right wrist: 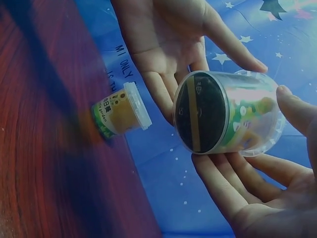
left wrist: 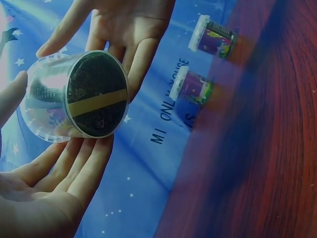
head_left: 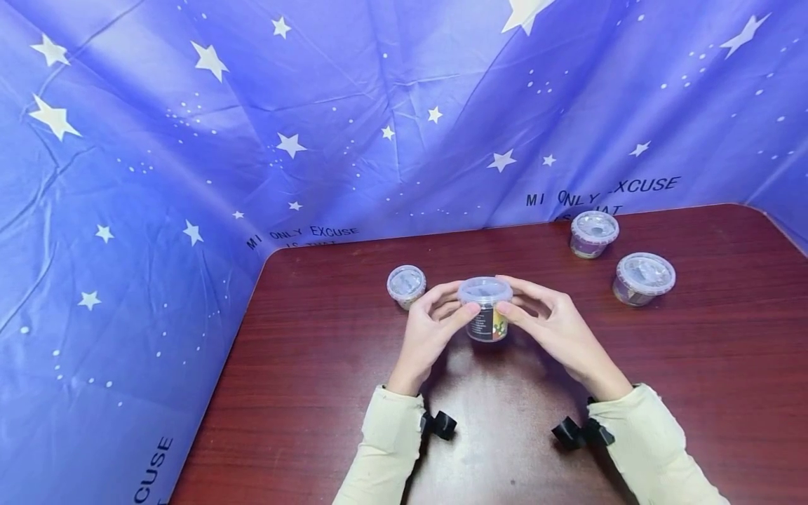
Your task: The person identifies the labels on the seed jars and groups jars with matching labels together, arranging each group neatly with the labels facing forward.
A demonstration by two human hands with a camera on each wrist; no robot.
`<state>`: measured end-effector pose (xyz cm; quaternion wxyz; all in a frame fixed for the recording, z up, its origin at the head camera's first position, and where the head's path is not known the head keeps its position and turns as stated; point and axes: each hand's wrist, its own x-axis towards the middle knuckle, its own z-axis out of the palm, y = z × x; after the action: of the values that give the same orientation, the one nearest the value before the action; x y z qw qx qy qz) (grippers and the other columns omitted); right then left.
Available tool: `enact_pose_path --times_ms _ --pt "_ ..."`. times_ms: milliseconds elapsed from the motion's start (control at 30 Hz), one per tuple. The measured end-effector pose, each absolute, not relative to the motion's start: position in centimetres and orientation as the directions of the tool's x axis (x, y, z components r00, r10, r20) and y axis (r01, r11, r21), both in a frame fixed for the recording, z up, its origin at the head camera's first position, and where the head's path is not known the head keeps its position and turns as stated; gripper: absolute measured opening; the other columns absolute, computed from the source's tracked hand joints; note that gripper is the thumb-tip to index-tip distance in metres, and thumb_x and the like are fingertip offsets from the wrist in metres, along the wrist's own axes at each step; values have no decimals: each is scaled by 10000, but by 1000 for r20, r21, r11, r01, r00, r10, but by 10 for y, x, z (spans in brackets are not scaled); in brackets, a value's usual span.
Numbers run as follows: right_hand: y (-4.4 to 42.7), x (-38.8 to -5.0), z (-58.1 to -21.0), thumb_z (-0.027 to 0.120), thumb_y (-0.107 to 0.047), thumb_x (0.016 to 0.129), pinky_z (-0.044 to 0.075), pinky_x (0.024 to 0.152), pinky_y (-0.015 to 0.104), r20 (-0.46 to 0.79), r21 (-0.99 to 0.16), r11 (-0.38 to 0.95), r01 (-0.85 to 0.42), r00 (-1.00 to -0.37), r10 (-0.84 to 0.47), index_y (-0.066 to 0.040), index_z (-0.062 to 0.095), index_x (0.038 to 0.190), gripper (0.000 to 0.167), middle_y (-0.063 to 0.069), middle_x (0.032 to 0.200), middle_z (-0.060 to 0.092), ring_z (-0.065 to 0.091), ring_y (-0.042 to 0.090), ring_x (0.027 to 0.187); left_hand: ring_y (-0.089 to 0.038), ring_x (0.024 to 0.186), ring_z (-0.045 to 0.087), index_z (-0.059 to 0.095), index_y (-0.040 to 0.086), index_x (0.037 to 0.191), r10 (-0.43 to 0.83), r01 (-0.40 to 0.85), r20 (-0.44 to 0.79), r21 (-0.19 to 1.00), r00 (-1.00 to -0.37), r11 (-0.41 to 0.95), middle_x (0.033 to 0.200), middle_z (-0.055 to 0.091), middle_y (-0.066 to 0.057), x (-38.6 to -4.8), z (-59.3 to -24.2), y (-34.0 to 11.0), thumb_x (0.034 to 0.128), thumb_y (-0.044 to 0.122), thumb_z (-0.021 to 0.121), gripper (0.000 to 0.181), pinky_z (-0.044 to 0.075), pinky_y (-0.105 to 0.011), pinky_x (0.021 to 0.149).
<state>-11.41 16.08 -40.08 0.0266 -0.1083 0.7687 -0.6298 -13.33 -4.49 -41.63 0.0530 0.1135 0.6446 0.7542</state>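
Left hand [head_left: 432,326] and right hand [head_left: 555,326] are both gripping a clear plastic tub [head_left: 486,317] (black bottom [left wrist: 94,79], yellowish stripe [left wrist: 96,103] btw) above the reddish wood-grain table [head_left: 303,351], and two purple-labelled tubs [head_left: 590,242] are sitting off right.

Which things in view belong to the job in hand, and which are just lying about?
In the job:
left hand
right hand
round clear plastic tub with black base, gripped by both

Apparently lying about:
round yellow-and-green plastic tub, near left hand
round purple-labelled plastic tub, back right
second purple-labelled tub, nearer
blue star-printed cloth
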Motion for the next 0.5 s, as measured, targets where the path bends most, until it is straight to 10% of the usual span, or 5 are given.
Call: enact_pose_path --times_ms 500 --pt "160 -114 -399 601 -217 1002 523 925 190 82 -987 115 -115 -962 -260 -57 494 1445 482 144 1301 621 623 58 1134 -127 974 655 598 3 1317 306 32 99 975 -947 -219 1134 670 -77 -132 -415 -48 890 209 750 498 579 -261 804"
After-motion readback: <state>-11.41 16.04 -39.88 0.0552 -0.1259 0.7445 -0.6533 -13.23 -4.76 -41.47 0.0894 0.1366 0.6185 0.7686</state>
